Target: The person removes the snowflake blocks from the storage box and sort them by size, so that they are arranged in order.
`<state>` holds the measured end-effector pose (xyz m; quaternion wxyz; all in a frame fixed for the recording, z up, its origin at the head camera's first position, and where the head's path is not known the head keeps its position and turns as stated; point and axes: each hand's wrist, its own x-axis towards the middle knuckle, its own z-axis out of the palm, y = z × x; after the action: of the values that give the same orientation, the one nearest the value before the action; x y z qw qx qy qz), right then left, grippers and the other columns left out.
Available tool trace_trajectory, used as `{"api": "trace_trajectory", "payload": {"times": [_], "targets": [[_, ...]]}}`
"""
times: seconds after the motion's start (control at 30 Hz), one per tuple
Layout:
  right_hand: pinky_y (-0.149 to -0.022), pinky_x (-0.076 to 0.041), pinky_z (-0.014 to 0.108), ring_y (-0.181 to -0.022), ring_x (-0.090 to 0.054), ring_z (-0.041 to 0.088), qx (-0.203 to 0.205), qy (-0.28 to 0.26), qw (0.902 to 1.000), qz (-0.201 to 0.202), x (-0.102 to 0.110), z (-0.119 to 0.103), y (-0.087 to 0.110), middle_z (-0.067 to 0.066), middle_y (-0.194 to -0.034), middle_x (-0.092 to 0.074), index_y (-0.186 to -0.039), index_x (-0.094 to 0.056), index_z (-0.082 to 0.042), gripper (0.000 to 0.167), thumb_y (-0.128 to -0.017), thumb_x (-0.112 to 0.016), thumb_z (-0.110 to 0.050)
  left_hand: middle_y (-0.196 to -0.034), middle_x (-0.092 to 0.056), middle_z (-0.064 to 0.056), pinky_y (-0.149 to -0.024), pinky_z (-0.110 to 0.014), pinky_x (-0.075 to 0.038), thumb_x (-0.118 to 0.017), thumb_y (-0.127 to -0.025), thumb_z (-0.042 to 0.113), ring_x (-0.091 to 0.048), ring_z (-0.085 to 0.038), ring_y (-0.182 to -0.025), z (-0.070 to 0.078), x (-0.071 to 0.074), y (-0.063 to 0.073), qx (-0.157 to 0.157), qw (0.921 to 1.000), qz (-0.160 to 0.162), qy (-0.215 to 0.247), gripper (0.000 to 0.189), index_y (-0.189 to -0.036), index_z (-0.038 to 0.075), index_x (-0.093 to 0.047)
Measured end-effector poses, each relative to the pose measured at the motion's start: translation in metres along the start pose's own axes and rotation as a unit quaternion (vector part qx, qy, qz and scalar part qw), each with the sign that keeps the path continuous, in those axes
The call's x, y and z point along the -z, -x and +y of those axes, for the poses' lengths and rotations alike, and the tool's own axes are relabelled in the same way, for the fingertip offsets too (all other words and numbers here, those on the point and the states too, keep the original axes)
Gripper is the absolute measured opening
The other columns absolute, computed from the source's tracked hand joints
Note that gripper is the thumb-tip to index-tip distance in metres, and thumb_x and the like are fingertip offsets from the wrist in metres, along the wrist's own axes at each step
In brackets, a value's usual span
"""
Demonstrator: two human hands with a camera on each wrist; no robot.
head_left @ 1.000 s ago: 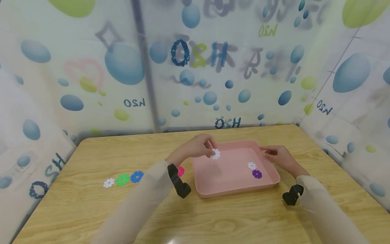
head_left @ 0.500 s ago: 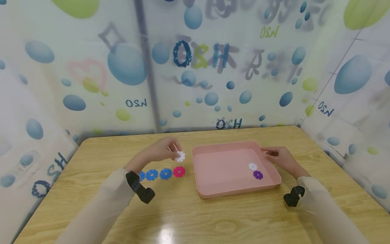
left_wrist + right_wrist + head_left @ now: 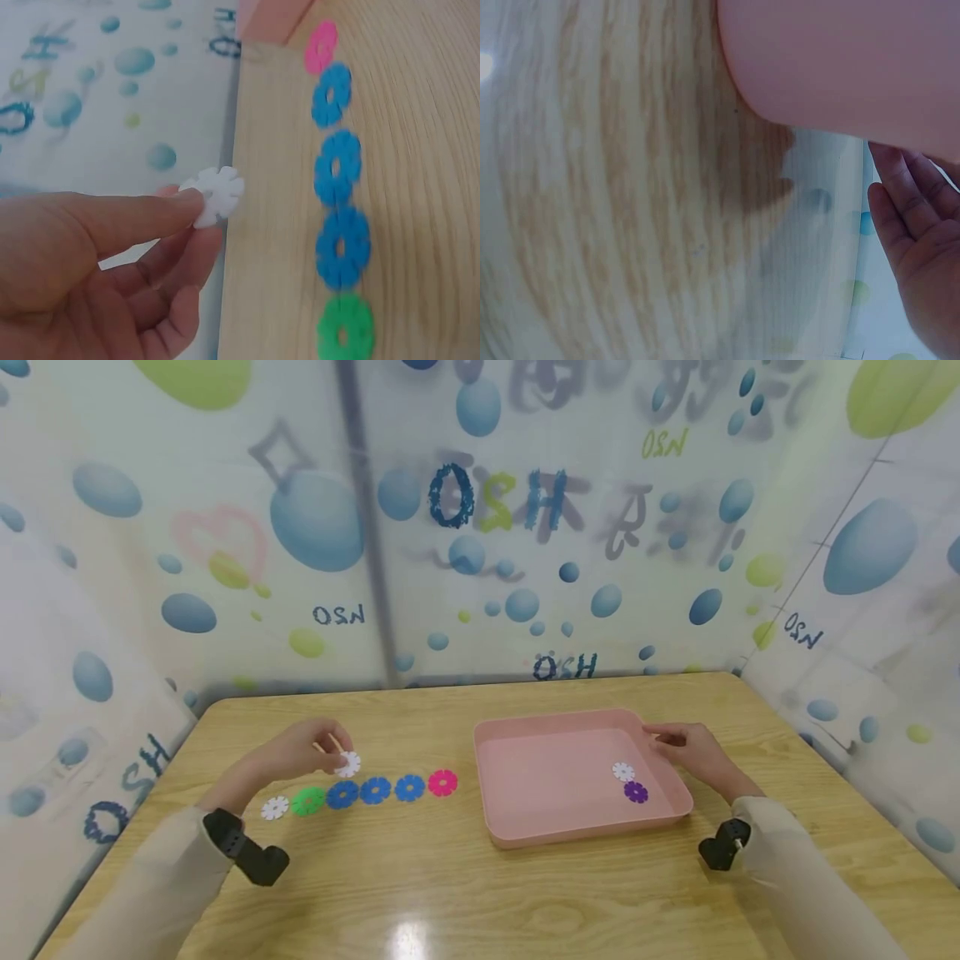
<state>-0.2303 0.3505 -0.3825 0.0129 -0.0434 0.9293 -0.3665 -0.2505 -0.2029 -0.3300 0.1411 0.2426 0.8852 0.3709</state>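
Note:
My left hand point(image 3: 307, 750) pinches a white notched snowflake disc point(image 3: 219, 193) between thumb and fingers, raised over the table. Just in front of it runs a row of snowflake discs: a white disc point(image 3: 274, 807), a green disc point(image 3: 308, 801), several blue ones such as the blue disc point(image 3: 375, 791), and a pink disc point(image 3: 442, 782) at the right end. My right hand point(image 3: 693, 752) holds the right rim of the pink tray point(image 3: 555, 837) near its far corner; in the right wrist view the tray's wall hides its fingertips. A white disc point(image 3: 623, 772) and a purple disc point(image 3: 636, 792) lie inside the tray.
The wooden table point(image 3: 450, 902) ends at a patterned curtain point(image 3: 420, 577) behind and at both sides. The tray stands right of the disc row, a small gap from the pink disc.
My left hand has carried the white disc out of the tray, leftward to above the blue discs, uncovering the row. My right hand has stayed at the tray's rim.

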Motion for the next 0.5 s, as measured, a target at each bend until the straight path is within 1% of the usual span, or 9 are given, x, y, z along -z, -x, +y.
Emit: {"api": "trace_trajectory", "payload": {"times": [0.13,0.2,0.27,0.37,0.43,0.5], "targets": [[-0.071,-0.048,0.024,-0.088,-0.054,0.025,0.001,0.001,1.0,0.001,0.0,0.0,0.0,0.021,-0.105,-0.06,-0.124,-0.052,0.005,0.037,-0.092,-0.056,-0.01,-0.084,-0.058,-0.006,-0.063,-0.033,-0.047,-0.063,-0.082,0.001,-0.055,-0.02,-0.075,-0.021,0.014,0.021,0.007,0.9997,-0.001,-0.022,0.012,-0.093,0.0,-0.058],[-0.072,-0.048,0.027,-0.088,-0.054,0.025,0.001,0.003,1.0,0.0,0.0,0.001,-0.001,0.02,-0.105,-0.06,-0.124,-0.052,0.005,0.036,-0.092,-0.055,-0.01,-0.084,-0.058,-0.006,-0.06,-0.033,-0.046,-0.064,-0.081,0.001,-0.053,-0.02,-0.075,-0.031,0.021,0.032,0.018,0.9995,-0.001,-0.027,0.012,-0.093,0.001,-0.059],[-0.073,-0.048,0.028,-0.087,-0.054,0.025,0.002,0.006,1.0,0.001,0.0,0.001,-0.002,0.02,-0.104,-0.061,-0.125,-0.052,0.005,0.036,-0.092,-0.055,-0.009,-0.083,-0.057,-0.006,-0.059,-0.034,-0.043,-0.064,-0.082,0.004,-0.052,-0.02,-0.075,-0.04,0.027,0.044,0.045,0.9985,-0.001,-0.032,0.013,-0.094,0.002,-0.059],[-0.074,-0.048,0.031,-0.087,-0.054,0.025,0.004,0.008,1.0,0.001,0.001,0.002,-0.002,0.02,-0.104,-0.061,-0.125,-0.052,0.005,0.036,-0.092,-0.055,-0.009,-0.081,-0.056,-0.007,-0.058,-0.035,-0.041,-0.063,-0.085,0.008,-0.051,-0.019,-0.073,-0.054,0.034,0.059,0.091,0.9956,-0.008,-0.021,0.015,-0.096,0.0,-0.058],[-0.074,-0.048,0.031,-0.087,-0.054,0.025,0.002,0.008,1.0,0.002,0.0,0.002,-0.002,0.02,-0.104,-0.061,-0.125,-0.052,0.005,0.036,-0.092,-0.055,-0.009,-0.079,-0.055,-0.006,-0.057,-0.033,-0.04,-0.063,-0.086,0.011,-0.05,-0.018,-0.07,-0.062,0.036,0.067,0.121,0.9925,-0.011,-0.016,0.018,-0.098,-0.002,-0.058],[-0.074,-0.048,0.031,-0.087,-0.054,0.025,0.001,0.007,1.0,0.002,0.001,0.003,-0.002,0.02,-0.104,-0.06,-0.125,-0.052,0.004,0.036,-0.092,-0.055,-0.009,-0.077,-0.055,-0.005,-0.055,-0.03,-0.04,-0.063,-0.087,0.012,-0.05,-0.016,-0.067,-0.069,0.038,0.074,0.142,0.9897,-0.011,-0.01,0.02,-0.099,-0.003,-0.058]]}}
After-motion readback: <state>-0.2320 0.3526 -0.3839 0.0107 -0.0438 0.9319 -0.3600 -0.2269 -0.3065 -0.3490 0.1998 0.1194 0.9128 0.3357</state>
